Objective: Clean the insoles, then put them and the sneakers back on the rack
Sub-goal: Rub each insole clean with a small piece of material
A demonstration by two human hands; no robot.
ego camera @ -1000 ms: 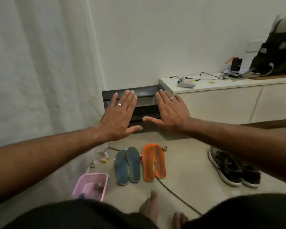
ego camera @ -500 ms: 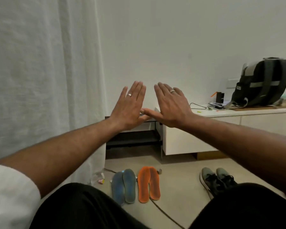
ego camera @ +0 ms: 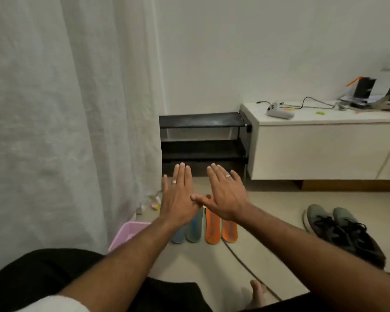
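Observation:
Both my arms reach forward above the floor with flat, straight fingers and empty palms. My left hand (ego camera: 178, 194) and my right hand (ego camera: 225, 195) are side by side, thumbs touching. Under them lie two blue insoles (ego camera: 189, 231) and two orange insoles (ego camera: 221, 229) on the floor, their front halves hidden by my hands. A pair of grey-and-black sneakers (ego camera: 340, 233) stands on the floor at the right. The black shoe rack (ego camera: 203, 143) stands against the wall beyond my fingertips, its shelves bare.
A pink plastic tub (ego camera: 128, 233) sits by the white curtain (ego camera: 65, 131) on the left. A white low cabinet (ego camera: 324, 149) with a controller, cables and clutter stands right of the rack. A dark cable (ego camera: 245, 264) runs across the floor near my foot.
The view has tilted back down towards the floor. My hands, held up in front of the wall half a second ago, now hover lower over the insoles, still flat and empty.

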